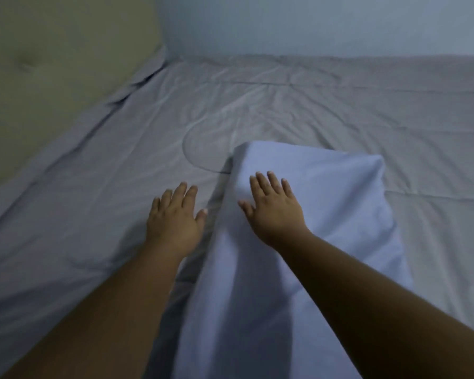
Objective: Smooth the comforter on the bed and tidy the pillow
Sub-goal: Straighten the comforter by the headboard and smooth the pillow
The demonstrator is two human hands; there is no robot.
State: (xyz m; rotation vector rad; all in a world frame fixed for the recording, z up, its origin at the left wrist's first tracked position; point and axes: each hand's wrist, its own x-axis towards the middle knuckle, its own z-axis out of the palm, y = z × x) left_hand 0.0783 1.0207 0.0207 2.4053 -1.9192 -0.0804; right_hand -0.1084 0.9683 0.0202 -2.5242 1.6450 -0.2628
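Note:
A grey comforter [298, 110] covers the bed, with soft creases and a curved stitch line across its middle. A light blue pillow [340, 203] lies lengthwise on it, running from the centre toward the bottom edge of the view. My right hand [274, 209] rests flat on the pillow's left upper part, fingers apart. Beside the pillow's left edge, my left hand [173, 217] lies flat on the comforter with its fingers spread, thumb close to the pillow. Neither hand grips anything.
A padded beige headboard [52, 72] with a button tuft runs along the left side of the bed. A pale blue wall [312, 23] stands behind the far edge. The comforter bunches slightly where it meets the headboard.

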